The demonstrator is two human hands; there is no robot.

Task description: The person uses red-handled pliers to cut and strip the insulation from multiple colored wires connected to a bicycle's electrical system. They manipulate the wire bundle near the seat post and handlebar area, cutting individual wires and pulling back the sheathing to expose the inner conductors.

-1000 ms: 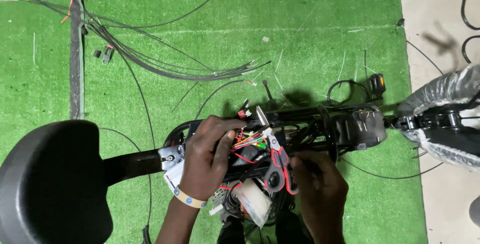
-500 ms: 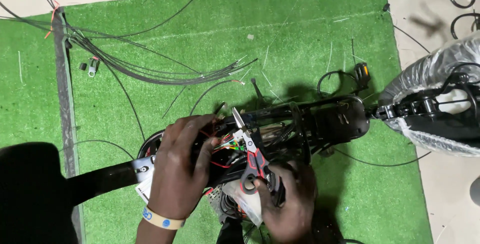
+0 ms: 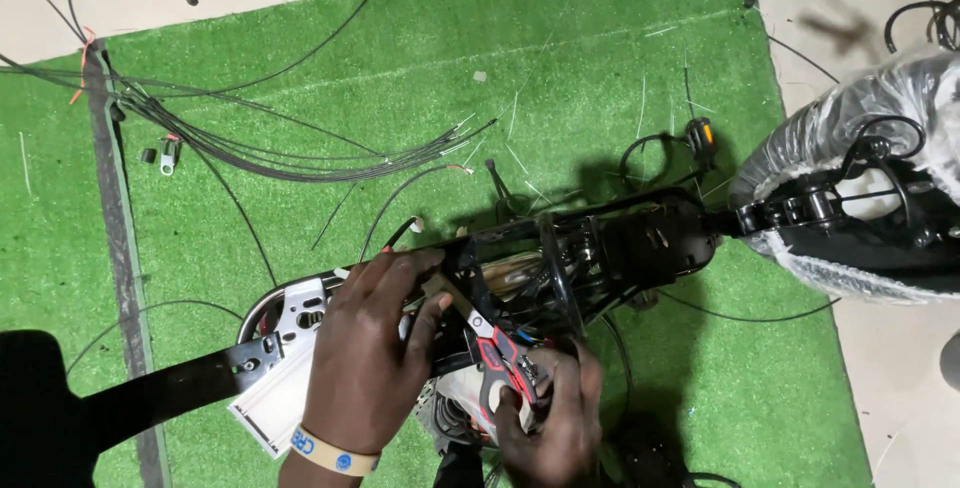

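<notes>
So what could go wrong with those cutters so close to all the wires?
The red-handled cutters in the right hand point into a crowded bundle of wires, so they might nip the wrong one. The left hand sits right beside the blades and could get pinched. The loose cables on the green mat could snag.

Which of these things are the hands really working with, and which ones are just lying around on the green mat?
In use:
- left hand, pressing on the black frame
- right hand, gripping the red-handled pliers
- wires inside the frame

Just lying about:
- bundle of black cables
- small metal clip
- plastic-wrapped wheel
- green mat
</notes>
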